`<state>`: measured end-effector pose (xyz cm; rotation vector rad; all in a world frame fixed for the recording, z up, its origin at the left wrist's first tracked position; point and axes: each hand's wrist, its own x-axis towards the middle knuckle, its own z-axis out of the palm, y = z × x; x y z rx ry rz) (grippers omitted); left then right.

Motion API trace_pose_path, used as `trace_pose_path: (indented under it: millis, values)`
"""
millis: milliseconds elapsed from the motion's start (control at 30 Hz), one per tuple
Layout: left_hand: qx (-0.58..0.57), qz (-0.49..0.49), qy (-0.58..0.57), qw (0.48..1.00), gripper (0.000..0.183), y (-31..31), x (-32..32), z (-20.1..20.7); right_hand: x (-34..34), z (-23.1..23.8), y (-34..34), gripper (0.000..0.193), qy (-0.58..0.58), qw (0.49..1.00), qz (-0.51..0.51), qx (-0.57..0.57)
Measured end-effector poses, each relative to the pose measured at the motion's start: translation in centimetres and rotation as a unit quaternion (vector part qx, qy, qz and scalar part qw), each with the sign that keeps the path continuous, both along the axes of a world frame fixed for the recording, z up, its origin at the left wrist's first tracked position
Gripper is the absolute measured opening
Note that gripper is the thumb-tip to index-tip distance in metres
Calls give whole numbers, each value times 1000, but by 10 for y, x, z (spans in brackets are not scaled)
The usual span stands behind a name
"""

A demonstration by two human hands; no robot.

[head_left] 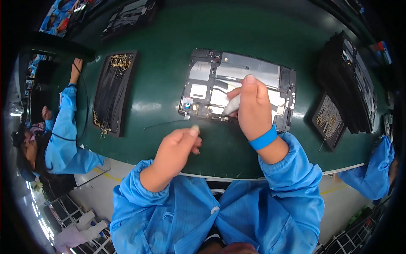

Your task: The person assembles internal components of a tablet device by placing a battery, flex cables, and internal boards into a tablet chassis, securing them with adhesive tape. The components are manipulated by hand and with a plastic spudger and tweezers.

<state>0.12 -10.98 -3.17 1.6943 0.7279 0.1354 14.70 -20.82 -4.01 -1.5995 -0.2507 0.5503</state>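
A flat tablet-like device [249, 63] lies opened on the green bench, its silver plates, black frame and small circuit parts exposed. My right hand [256, 101] is over its near half, closed on a slim tool that looks like tweezers [229, 78]; the fingers partly hide it. A white cover [232, 106] sits on one fingertip, close to the device's near edge. Left of it, my left hand [175, 146] is closed in a pinch at a thin black cable [165, 124]. This cable runs leftward over the bench and meets the device's near edge.
On the left, a black tray [130, 84] holds many thin black cables with gold ends. A stack of black device frames [344, 84] stands at the right, beside another cable tray [334, 142]. More devices [129, 19] lie far left. Co-workers in blue sit on both sides.
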Motion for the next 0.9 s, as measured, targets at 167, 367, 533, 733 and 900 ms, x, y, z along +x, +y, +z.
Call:
trace_pose_path:
  millis: [167, 367, 533, 733, 900]
  values:
    - [-359, 309, -49, 879, 26, 14, 10, -17, -4, 4, 0, 39, 58, 997, 2, 44]
    - [-244, 291, -52, 924, 22, 20, 0, 1, -3, 0, -4, 38, 56, 997, -4, 57]
    - [-388, 13, 174, 905, 37, 14, -11, 1, -9, 1, -4, 37, 45, 997, 2, 64]
    - [-391, -27, 150, 907, 35, 26, 13, -9, -1, 4, 7, 37, 36, 996, 79, -11]
    - [-388, -37, 163, 906, 31, 26, 17, -9, 19, 5, 17, 37, -98, 943, 269, -171]
